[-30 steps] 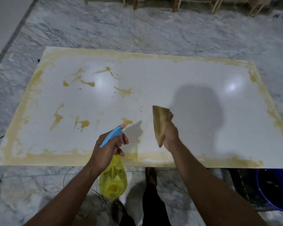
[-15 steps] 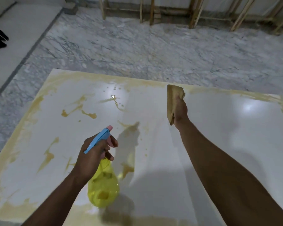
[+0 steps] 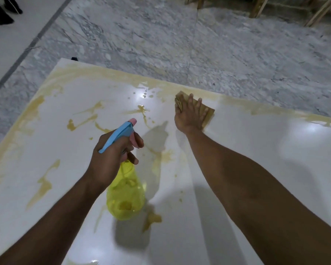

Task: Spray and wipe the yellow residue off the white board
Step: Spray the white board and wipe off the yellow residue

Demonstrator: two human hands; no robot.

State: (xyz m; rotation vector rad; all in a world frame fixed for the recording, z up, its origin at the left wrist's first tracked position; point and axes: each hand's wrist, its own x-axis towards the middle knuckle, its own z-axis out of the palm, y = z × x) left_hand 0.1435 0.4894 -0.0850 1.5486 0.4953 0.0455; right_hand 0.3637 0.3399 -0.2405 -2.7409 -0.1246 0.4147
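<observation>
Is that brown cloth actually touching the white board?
Touching: the head view shows the right hand pressing the cloth flat on the board.

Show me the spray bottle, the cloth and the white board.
spray bottle (image 3: 125, 199), head view, on its yellow body.
cloth (image 3: 208, 114), head view, on its right corner.
white board (image 3: 256, 150), head view, on a bare patch.

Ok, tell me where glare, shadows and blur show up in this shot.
Head view: bright glare spots sit on the white board near the far edge and at the right. The spray bottle and left hand throw grey shadows onto the board beside the right hand, which presses the cloth flat. The marble floor looks motion-smeared, and the wide lens skews the board's edges.
</observation>
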